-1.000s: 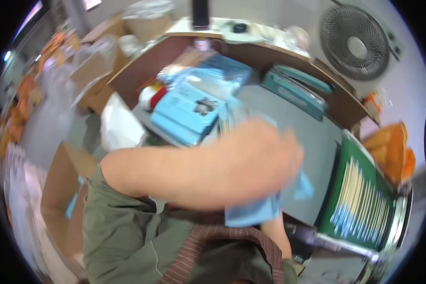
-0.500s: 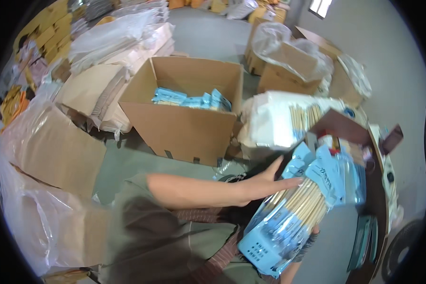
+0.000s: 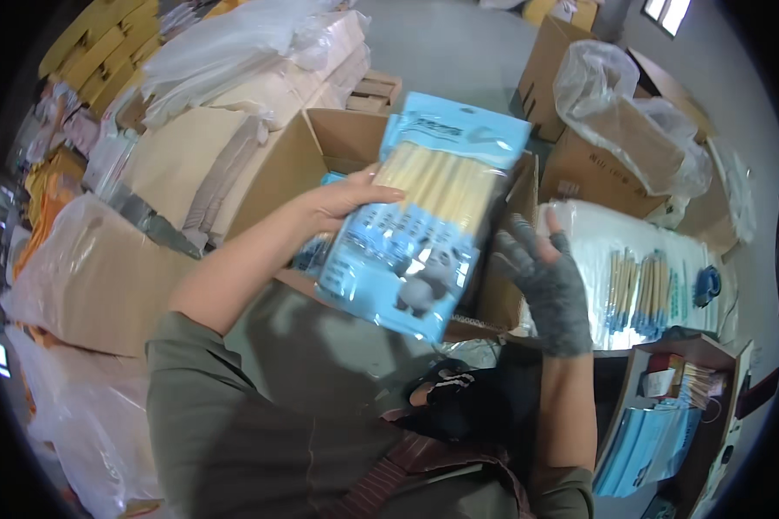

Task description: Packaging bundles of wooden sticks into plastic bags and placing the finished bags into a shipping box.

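Note:
My left hand [image 3: 355, 197] grips a blue-and-clear plastic pack of wooden chopsticks [image 3: 446, 186] by its left edge, thumb on the front. The pack is tilted, its blue header up and a panda print near the bottom. In the earlier frame two such packs showed; whether a second lies behind this one is hard to tell. To the right of the pack, not touching it, my right hand [image 3: 547, 290] wears a grey fingerless glove, its fingers spread and empty. Below the pack stands a cardboard box [image 3: 273, 186], with other blue packs [image 3: 312, 253] partly visible inside.
On the right, bundles of wrapped chopsticks [image 3: 639, 290] lie on a white plastic-covered stack [image 3: 580, 251]. A brown tray [image 3: 619, 424] holds flat blue bags [image 3: 645, 450]. Cartons with plastic liners [image 3: 610, 164] stand behind. Plastic-wrapped stacks [image 3: 182, 164] fill the left side, where a person [image 3: 65, 117] is far off.
The pack has moved from the lower right to over the box, now in my left hand. My right hand has come off it and opened. The view has turned.

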`<state>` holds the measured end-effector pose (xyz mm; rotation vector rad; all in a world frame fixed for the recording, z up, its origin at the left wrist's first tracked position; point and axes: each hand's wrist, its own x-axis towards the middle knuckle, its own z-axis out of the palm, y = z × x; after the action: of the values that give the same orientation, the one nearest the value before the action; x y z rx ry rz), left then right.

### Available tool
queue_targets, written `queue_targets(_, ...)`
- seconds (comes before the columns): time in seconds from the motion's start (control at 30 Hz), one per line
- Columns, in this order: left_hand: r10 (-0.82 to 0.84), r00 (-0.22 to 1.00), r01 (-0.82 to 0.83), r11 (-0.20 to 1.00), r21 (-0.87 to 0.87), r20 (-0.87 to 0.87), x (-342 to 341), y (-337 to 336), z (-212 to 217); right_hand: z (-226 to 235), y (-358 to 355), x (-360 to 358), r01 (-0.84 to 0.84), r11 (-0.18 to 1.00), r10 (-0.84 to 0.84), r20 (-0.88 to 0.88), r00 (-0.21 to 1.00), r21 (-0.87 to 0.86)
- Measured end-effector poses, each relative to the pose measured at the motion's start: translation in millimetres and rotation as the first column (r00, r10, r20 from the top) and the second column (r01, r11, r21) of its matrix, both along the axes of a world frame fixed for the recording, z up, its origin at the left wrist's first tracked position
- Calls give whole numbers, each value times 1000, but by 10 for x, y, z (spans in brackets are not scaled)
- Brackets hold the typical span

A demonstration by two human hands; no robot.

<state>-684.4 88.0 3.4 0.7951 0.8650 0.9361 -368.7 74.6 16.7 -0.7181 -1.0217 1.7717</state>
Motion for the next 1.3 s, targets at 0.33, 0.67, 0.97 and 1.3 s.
queue_targets(0.33,-253,693,13,941,-339,-675,-583,690,-3107,-2010,-1003,2213,384,875,-368,112,923,-294)
queue_targets(0.67,-171,-104,577,792,-200,-980,-164,940,-2633,-1989,-2409,1815,609,783,-462,774,433,127)
queue_targets(0.97,-62,-430,841,336,-425,-901,1181,1208,-1291,-1353,-4060,1619,659,676,-394,918,-53,329)
queue_targets(1.3,-433,578,782,52,622,-691,4499,-2230,259,-1524,-6682,1933,354,-371,171,438,-883,859)
